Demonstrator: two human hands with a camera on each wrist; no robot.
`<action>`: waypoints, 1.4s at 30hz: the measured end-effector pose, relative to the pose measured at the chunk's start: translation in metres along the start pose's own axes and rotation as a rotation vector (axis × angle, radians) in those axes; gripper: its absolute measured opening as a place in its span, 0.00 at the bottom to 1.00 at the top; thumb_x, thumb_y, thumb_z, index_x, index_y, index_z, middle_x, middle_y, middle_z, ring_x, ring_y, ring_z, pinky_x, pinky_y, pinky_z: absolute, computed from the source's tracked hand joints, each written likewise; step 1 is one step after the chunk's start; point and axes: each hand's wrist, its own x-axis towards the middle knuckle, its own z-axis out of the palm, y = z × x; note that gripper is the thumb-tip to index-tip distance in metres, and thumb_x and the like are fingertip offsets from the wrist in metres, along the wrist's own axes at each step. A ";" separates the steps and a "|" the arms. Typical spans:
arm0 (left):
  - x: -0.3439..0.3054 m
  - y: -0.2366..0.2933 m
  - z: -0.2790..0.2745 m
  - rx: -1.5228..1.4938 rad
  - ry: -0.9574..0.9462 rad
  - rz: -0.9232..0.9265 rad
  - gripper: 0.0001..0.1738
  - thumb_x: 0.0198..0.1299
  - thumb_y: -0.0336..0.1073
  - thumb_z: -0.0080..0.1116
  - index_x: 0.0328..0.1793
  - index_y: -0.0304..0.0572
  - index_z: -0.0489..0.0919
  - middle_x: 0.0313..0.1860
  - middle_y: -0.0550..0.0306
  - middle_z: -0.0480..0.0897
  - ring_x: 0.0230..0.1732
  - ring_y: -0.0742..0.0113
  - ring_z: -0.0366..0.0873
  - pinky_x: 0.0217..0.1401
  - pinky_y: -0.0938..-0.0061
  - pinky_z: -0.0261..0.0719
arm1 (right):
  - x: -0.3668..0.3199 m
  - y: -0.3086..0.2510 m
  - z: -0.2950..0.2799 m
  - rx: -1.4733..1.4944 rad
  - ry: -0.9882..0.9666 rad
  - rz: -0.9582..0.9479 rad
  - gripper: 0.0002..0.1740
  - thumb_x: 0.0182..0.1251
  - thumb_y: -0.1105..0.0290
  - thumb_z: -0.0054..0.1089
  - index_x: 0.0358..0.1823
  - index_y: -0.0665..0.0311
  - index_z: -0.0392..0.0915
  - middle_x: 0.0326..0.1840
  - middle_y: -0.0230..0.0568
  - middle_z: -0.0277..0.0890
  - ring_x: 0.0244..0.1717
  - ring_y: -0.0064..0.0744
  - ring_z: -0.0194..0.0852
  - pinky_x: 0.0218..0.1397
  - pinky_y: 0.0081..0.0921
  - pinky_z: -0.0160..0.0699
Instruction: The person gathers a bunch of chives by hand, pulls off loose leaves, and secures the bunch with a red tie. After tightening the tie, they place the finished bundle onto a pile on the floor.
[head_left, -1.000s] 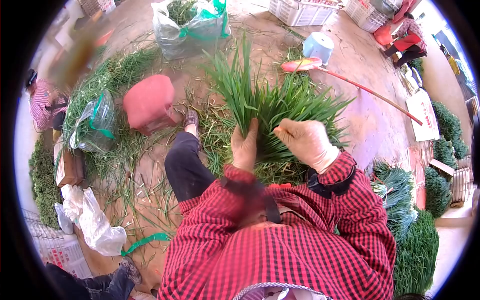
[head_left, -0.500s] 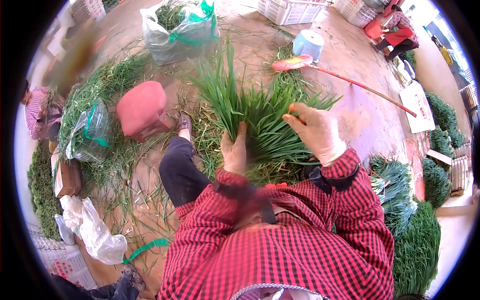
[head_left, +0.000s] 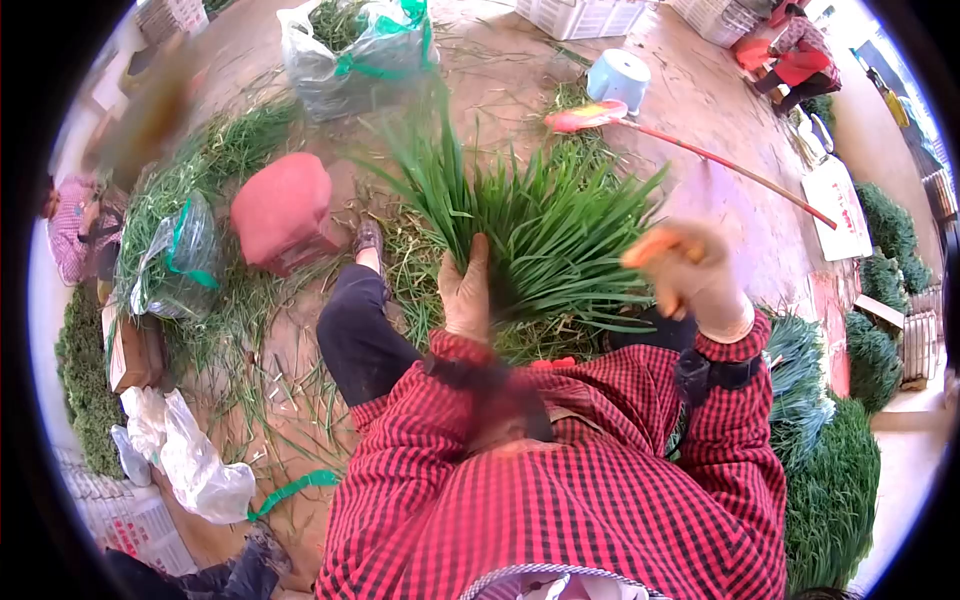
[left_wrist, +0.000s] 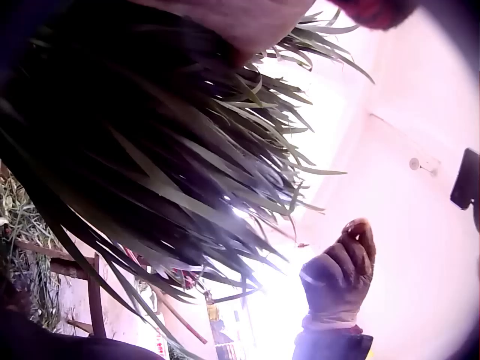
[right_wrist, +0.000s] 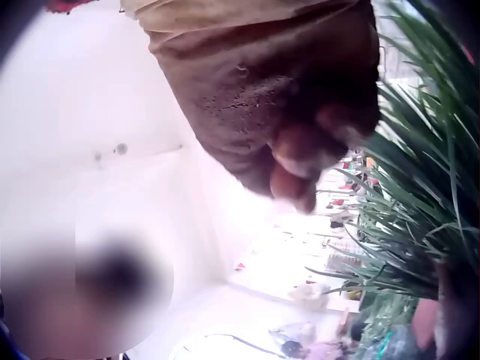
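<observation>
Gloved and upright, the left hand (head_left: 465, 297) grips a thick bunch of long green leaves (head_left: 550, 225) near its base, thumb in front. The leaves (left_wrist: 180, 172) fan out below that hand (left_wrist: 240, 22) in the left wrist view. Off to the bunch's right, the gloved right hand (head_left: 697, 275) is raised and blurred, apart from the leaves. Its fingers (left_wrist: 349, 259) look curled together in the left wrist view. Seen from the right wrist, this hand (right_wrist: 255, 97) shows bent fingertips with no object visible in them, beside the leaves (right_wrist: 427, 180).
Loose leaves (head_left: 410, 260) litter the floor around the feet. A red stool (head_left: 285, 210) and stuffed plastic bags stand left and ahead. Beyond the bunch are a blue stool (head_left: 618, 80) and a red pole (head_left: 730, 163). Green bundles (head_left: 830, 500) lie at right; other people sit farther off.
The right hand has moved right, away from the bunch, and its fingers have curled in more. The left hand keeps its grip, shifted slightly left in the view since the earliest frame.
</observation>
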 end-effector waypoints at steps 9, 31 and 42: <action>-0.003 0.007 0.008 0.064 0.051 0.014 0.17 0.69 0.40 0.63 0.56 0.37 0.80 0.48 0.65 0.82 0.45 0.77 0.74 0.50 0.80 0.72 | 0.029 0.044 0.038 -0.282 0.228 -0.180 0.12 0.67 0.69 0.65 0.50 0.64 0.81 0.17 0.29 0.69 0.18 0.15 0.65 0.23 0.20 0.67; -0.002 0.028 0.015 -0.102 0.068 -0.113 0.19 0.69 0.39 0.61 0.61 0.35 0.77 0.53 0.63 0.81 0.50 0.74 0.75 0.56 0.78 0.71 | 0.020 0.141 0.053 -0.899 -0.121 0.031 0.47 0.61 0.55 0.73 0.74 0.70 0.57 0.54 0.56 0.79 0.56 0.35 0.79 0.56 0.30 0.79; -0.018 0.046 0.054 0.016 -0.132 -0.059 0.23 0.64 0.31 0.66 0.62 0.34 0.73 0.56 0.55 0.81 0.56 0.67 0.77 0.59 0.74 0.75 | 0.085 0.161 0.068 0.362 0.482 -0.277 0.18 0.62 0.75 0.68 0.55 0.68 0.80 0.51 0.36 0.83 0.49 0.29 0.79 0.55 0.28 0.76</action>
